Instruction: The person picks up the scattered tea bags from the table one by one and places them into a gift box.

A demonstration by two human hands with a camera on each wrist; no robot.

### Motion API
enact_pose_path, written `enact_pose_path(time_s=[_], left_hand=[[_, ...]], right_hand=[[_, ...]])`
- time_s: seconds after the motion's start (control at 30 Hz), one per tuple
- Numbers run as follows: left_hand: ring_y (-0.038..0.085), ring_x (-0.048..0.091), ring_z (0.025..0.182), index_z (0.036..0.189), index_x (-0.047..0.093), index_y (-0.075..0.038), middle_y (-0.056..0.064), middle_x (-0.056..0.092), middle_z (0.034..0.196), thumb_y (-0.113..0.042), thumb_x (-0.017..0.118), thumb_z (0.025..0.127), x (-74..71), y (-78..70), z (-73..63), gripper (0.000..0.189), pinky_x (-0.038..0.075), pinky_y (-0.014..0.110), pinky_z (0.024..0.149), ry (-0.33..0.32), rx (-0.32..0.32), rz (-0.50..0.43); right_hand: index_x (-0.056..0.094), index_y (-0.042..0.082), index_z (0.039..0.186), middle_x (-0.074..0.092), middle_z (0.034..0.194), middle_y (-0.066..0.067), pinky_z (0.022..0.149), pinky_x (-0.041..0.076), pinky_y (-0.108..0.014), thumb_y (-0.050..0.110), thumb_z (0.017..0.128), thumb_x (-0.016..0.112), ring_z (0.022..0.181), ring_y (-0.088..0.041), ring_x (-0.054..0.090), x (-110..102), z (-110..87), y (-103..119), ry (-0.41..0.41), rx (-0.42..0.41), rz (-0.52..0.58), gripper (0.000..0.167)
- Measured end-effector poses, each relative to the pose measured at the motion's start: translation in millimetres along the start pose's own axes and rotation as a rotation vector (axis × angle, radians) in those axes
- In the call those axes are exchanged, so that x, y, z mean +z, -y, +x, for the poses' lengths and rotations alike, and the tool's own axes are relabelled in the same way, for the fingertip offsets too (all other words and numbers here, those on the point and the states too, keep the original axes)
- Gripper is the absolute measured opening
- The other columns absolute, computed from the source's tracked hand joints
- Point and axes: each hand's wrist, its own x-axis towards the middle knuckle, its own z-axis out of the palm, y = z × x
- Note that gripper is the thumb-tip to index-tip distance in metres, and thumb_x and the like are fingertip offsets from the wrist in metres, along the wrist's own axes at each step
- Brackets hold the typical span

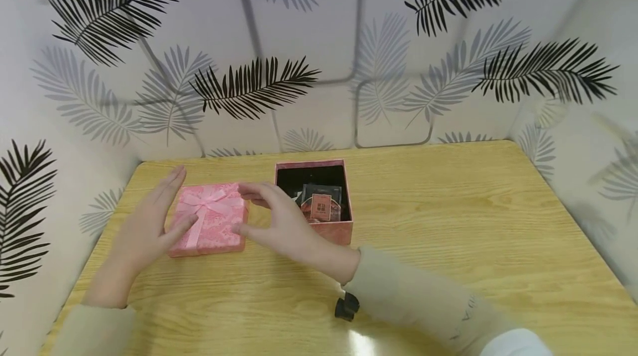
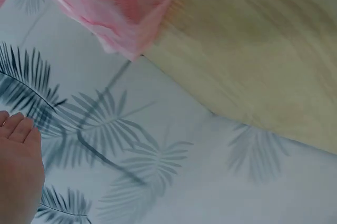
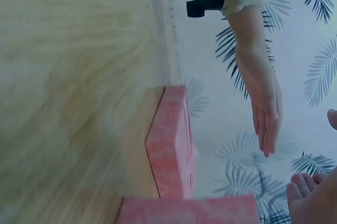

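Note:
A pink patterned gift box lid (image 1: 224, 231) with a ribbon bow (image 1: 206, 201) lies on the wooden table at the left. Beside its left edge is my left hand (image 1: 147, 220), fingers straight and thumb reaching toward the lid. My right hand (image 1: 284, 226) hovers at the lid's right edge, its fingers and thumb apart with nothing between them. Behind that hand stands the open pink box (image 1: 339, 233), holding dark packets (image 1: 321, 206) on a black lining. In the right wrist view, my left hand (image 3: 260, 92) is raised beyond the lid (image 3: 171, 153), apart from it.
The wooden table (image 1: 448, 206) stretches off to the right of the box. Along its back and sides runs a pale wall covering (image 1: 319, 29) printed with palm leaves. A small black device (image 1: 347, 307) shows under my right sleeve.

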Motion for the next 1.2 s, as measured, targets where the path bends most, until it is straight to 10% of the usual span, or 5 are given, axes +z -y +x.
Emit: enact_pose_path(time_s=[0.57, 0.83, 1.0, 1.1, 1.2], left_hand=[[0.064, 0.026, 0.152, 0.17, 0.019, -0.004, 0.035, 0.025, 0.169, -0.031, 0.061, 0.107, 8.7, 50.2, -36.4, 0.08, 0.022, 0.082, 0.118, 0.102, -0.296, -0.254], [0.068, 0.03, 0.147, 0.167, 0.019, 0.005, 0.039, 0.023, 0.168, -0.033, 0.061, 0.107, 20.8, 58.4, -41.7, 0.082, 0.029, 0.08, 0.116, 0.193, -0.388, -0.334], [0.066, 0.028, 0.149, 0.165, 0.017, 0.01, 0.04, 0.02, 0.169, -0.029, 0.057, 0.109, 26.0, 60.9, -44.4, 0.079, 0.03, 0.031, 0.13, 0.226, -0.386, -0.38], [0.065, 0.028, 0.15, 0.164, 0.015, 0.014, 0.041, 0.02, 0.168, -0.027, 0.054, 0.111, 29.1, 60.8, -45.2, 0.077, 0.023, -0.005, 0.106, 0.264, -0.385, -0.43], [0.063, 0.028, 0.151, 0.164, 0.014, 0.014, 0.042, 0.022, 0.167, -0.029, 0.052, 0.112, 30.9, 58.6, -44.8, 0.077, 0.021, -0.01, 0.094, 0.312, -0.404, -0.454]], right_hand=[[0.016, 0.014, 0.171, 0.016, 0.179, -0.01, 0.129, 0.029, -0.062, 0.046, 0.098, 0.071, 0.164, -0.031, 0.023, 66, 6.5, -10, -0.036, 0.32, 0.075, 0.097], [0.024, 0.007, 0.169, 0.032, 0.172, -0.014, 0.13, 0.032, -0.056, 0.041, 0.095, 0.076, 0.159, -0.033, 0.034, 77, 14.0, -27, -0.144, 0.455, 0.152, 0.096], [0.029, 0.011, 0.168, 0.038, 0.167, -0.014, 0.128, 0.036, -0.057, 0.035, 0.094, 0.081, 0.154, -0.034, 0.041, 83, 17.4, -36, -0.169, 0.506, 0.148, 0.093], [0.033, 0.012, 0.166, 0.042, 0.164, -0.014, 0.127, 0.037, -0.056, 0.03, 0.092, 0.082, 0.152, -0.034, 0.043, 86, 18.9, -42, -0.172, 0.529, 0.131, 0.091], [0.034, 0.012, 0.166, 0.042, 0.165, -0.013, 0.128, 0.037, -0.054, 0.027, 0.092, 0.082, 0.152, -0.033, 0.043, 88, 18.7, -47, -0.151, 0.54, 0.106, 0.09]])
